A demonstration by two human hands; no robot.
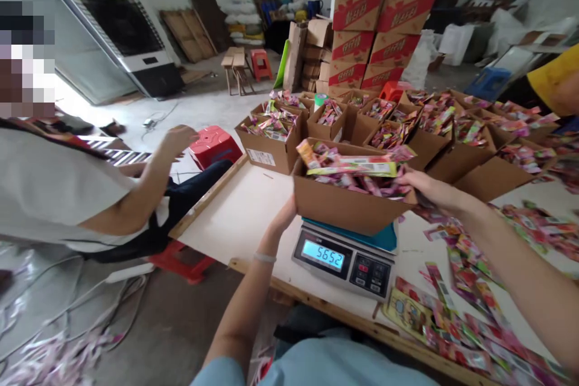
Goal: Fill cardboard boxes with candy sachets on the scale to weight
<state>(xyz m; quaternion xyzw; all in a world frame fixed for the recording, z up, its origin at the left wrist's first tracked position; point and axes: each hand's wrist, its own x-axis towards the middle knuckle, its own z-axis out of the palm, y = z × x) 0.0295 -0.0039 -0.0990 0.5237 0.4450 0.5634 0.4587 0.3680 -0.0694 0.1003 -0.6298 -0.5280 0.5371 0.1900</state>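
An open cardboard box (353, 207) full of small printed candy packets (348, 176) is between my two hands. My left hand (286, 215) presses against its left end, the fingers mostly hidden behind the box. At the other end, my right hand (418, 186) grips the rim, thumb over the top beside the packets. Under the box is a digital scale (344, 262) with a teal platform (384, 237). Its lit display (322, 253) seems to read 5652. Whether the box rests fully on the platform or sits slightly raised, I cannot tell.
Several filled boxes (269, 154) line the table's far side. Loose packets (465, 265) spread across the right of the white tabletop (239, 211). A person in a white shirt (45, 184) sits at left, near a red stool (217, 146). A yellow sleeve (558, 81) shows at right.
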